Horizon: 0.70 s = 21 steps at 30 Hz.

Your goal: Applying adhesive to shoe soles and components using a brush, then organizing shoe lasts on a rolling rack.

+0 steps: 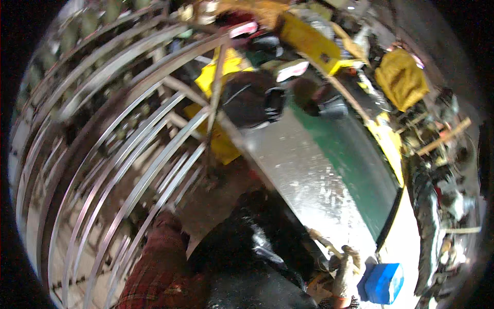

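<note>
The long shiny table is silver, with a green strip down its right side. The left hand is to the left of the table, at the end of a dark red checked sleeve. It is right by the long metal bars, which curve on the far left of the table. The picture is too dark and blurry there, so I cannot tell if its fingers are open or closed. The right hand is at the near end of the table, in a pale glove with an orange cuff. I cannot tell if its fingers are holding something. The blue box is just beside that hand, by the table's near right corner. A big black shiny thing is left of the table, between the two arms. A dark bag is at the table's far end. A crinkly yellow bag is right of that far end, and a wooden stick lies right of the table.
</note>
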Motion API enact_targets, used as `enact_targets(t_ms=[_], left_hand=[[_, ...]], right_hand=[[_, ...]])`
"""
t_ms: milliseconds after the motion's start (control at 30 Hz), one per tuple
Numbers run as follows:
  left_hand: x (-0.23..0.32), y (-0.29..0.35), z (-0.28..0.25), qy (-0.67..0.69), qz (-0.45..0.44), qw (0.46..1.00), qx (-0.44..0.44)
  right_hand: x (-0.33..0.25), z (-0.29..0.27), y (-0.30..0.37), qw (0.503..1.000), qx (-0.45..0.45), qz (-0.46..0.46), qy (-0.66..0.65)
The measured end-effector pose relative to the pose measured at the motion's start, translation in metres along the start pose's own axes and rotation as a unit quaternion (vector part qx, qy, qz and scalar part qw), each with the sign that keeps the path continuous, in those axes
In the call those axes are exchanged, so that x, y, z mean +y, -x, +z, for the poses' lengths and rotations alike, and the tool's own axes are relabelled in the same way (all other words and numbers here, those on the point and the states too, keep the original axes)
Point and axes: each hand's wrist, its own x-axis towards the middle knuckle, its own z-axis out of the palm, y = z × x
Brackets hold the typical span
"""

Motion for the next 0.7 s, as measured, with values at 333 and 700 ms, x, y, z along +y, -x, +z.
enact_targets(t_ms=[333, 700], left_hand=[[0.101, 0.138, -0.031, 0.264, -0.140, 0.886, -0.355], [0.263, 0.250, -0.008, 0.379, -0.134, 0.720, -0.566]], right_hand=[[0.016, -0.038, -0.006, 0.987, -0.157, 0.008, 0.007], [0.004, -0.159, 0.002, 0.986, 0.081, -0.141, -0.023]])
